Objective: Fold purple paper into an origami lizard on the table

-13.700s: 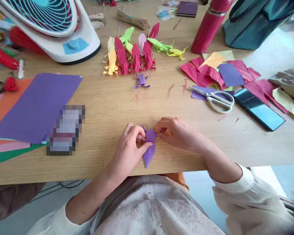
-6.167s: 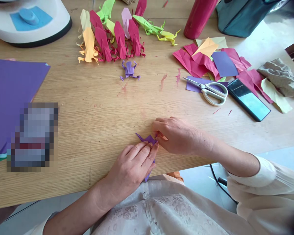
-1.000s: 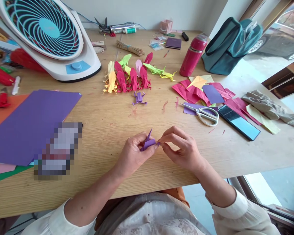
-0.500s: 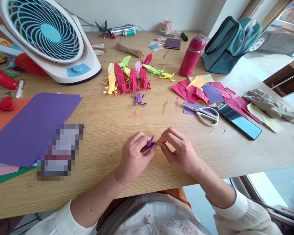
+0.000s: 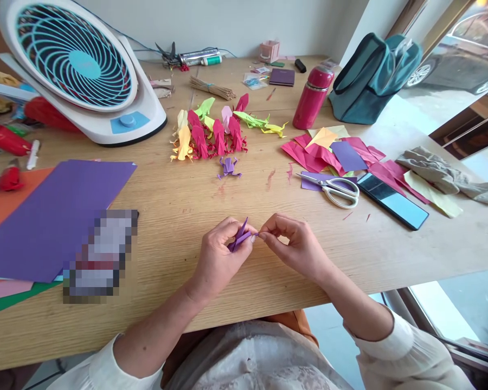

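A purple folded paper piece (image 5: 239,238) with thin pointed flaps is pinched in my left hand (image 5: 224,255), above the front of the table. My right hand (image 5: 296,246) is closed too, its thumb and forefinger pinching the narrow tip of the same piece on the right. My fingers hide part of the folds. Beyond my hands a small purple origami frog (image 5: 228,167) rests on the wood. Behind it several pink, green, yellow and orange origami figures (image 5: 218,137) are grouped in rows.
White-handled scissors (image 5: 340,193), a phone (image 5: 392,201) and cut paper pieces (image 5: 309,153) lie to the right. A pink flask (image 5: 313,100) and teal bag (image 5: 364,81) stand behind. At left are a fan (image 5: 126,124), purple sheets (image 5: 61,216) and a blurred-out object (image 5: 101,254).
The purple piece has turned a little in my left hand, so more of its flaps show. My right fingers still pinch its tip. The camera view has shifted slightly.
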The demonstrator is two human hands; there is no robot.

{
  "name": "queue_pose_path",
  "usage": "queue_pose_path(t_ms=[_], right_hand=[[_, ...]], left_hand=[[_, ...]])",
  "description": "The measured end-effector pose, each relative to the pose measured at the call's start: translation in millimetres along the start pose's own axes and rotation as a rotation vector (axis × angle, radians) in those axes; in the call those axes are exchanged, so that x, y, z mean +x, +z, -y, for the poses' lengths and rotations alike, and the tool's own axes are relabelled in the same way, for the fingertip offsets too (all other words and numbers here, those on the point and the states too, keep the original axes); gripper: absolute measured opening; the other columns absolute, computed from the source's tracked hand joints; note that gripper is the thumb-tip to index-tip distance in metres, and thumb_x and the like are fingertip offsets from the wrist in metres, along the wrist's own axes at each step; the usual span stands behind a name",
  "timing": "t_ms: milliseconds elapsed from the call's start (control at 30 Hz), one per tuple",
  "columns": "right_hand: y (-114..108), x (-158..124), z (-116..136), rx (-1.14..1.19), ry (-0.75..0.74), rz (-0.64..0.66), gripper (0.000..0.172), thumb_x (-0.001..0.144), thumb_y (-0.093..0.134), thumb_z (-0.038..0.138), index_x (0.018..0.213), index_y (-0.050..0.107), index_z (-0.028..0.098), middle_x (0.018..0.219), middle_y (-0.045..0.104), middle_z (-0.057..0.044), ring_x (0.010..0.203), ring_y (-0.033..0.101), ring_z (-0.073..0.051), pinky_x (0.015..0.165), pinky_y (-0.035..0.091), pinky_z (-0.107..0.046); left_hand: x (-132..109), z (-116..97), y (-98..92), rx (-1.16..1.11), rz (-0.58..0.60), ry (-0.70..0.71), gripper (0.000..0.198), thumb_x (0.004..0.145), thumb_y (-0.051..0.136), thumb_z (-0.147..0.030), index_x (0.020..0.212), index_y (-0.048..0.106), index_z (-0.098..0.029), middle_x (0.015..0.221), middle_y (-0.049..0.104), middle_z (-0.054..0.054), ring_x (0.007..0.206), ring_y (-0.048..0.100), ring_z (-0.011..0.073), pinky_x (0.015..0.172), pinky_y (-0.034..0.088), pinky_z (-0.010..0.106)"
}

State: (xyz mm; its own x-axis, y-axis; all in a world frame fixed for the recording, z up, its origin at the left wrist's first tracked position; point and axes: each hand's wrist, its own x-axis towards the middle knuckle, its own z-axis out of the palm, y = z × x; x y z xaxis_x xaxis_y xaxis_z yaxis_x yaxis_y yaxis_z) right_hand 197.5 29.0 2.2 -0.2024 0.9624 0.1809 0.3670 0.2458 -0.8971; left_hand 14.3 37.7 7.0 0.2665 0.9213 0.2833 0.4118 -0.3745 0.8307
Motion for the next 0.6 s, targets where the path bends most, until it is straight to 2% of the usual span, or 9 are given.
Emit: queue_pose_path(t_ms=[100, 200, 267, 333, 433, 600], right_hand=[[-0.1, 0.1, -0.1, -0.008, -0.020, 0.037, 0.012, 0.091, 0.063, 0.022, 0.080, 0.065, 0.017, 0.075, 0.065, 0.000, 0.068, 0.058, -0.011, 0.061, 0.046, -0.023], [-1.1, 0.1, -2.8, -0.020, -0.075, 0.052, 0.011, 0.095, 0.059, 0.022, 0.087, 0.065, 0.018, 0.078, 0.066, 0.000, 0.069, 0.060, -0.012, 0.064, 0.048, -0.024], [-1.7, 0.2, -5.2, -0.079, -0.197, -0.010, 0.009, 0.096, 0.056, 0.017, 0.096, 0.065, 0.019, 0.085, 0.067, -0.002, 0.075, 0.062, -0.013, 0.068, 0.050, -0.027], [-2.6, 0.3, -7.1, -0.193, -0.386, -0.081, 0.014, 0.095, 0.056, 0.012, 0.102, 0.064, 0.020, 0.092, 0.067, -0.005, 0.083, 0.063, -0.016, 0.074, 0.051, -0.030], [-4.7, 0.1, -8.9, -0.387, -0.625, -0.109, 0.021, 0.093, 0.057, 0.007, 0.106, 0.063, 0.022, 0.095, 0.066, -0.007, 0.084, 0.062, -0.018, 0.072, 0.050, -0.033], [-8.2, -0.6, -12.4, -0.555, -0.779, -0.104, 0.020, 0.094, 0.059, 0.011, 0.106, 0.064, 0.026, 0.098, 0.068, -0.006, 0.083, 0.061, -0.018, 0.069, 0.048, -0.034]], left_hand=[[3.0, 0.0, -5.0, -0.005, 0.062, -0.026, 0.010, 0.086, 0.062, -0.017, 0.078, 0.067, -0.018, 0.073, 0.061, -0.001, 0.069, 0.057, 0.0114, 0.069, 0.044, 0.021], [5.8, -0.4, -10.6, -0.064, 0.127, -0.128, 0.011, 0.085, 0.062, -0.021, 0.076, 0.067, -0.018, 0.069, 0.059, -0.002, 0.065, 0.054, 0.0107, 0.066, 0.042, 0.021], [7.2, -0.4, -13.4, -0.159, 0.162, -0.248, 0.012, 0.084, 0.064, -0.026, 0.077, 0.067, -0.017, 0.065, 0.057, -0.003, 0.061, 0.051, 0.0102, 0.061, 0.040, 0.021], [8.3, 0.4, -15.1, -0.271, 0.191, -0.353, 0.016, 0.083, 0.065, -0.032, 0.078, 0.068, -0.017, 0.065, 0.058, -0.003, 0.060, 0.050, 0.0102, 0.060, 0.039, 0.022], [9.3, 1.9, -15.8, -0.391, 0.231, -0.440, 0.021, 0.080, 0.068, -0.036, 0.075, 0.069, -0.016, 0.067, 0.062, -0.001, 0.064, 0.053, 0.0117, 0.063, 0.040, 0.023], [9.7, 1.5, -15.8, -0.459, 0.253, -0.489, 0.023, 0.076, 0.072, -0.038, 0.073, 0.069, -0.015, 0.064, 0.061, -0.001, 0.062, 0.052, 0.0115, 0.062, 0.039, 0.023]])
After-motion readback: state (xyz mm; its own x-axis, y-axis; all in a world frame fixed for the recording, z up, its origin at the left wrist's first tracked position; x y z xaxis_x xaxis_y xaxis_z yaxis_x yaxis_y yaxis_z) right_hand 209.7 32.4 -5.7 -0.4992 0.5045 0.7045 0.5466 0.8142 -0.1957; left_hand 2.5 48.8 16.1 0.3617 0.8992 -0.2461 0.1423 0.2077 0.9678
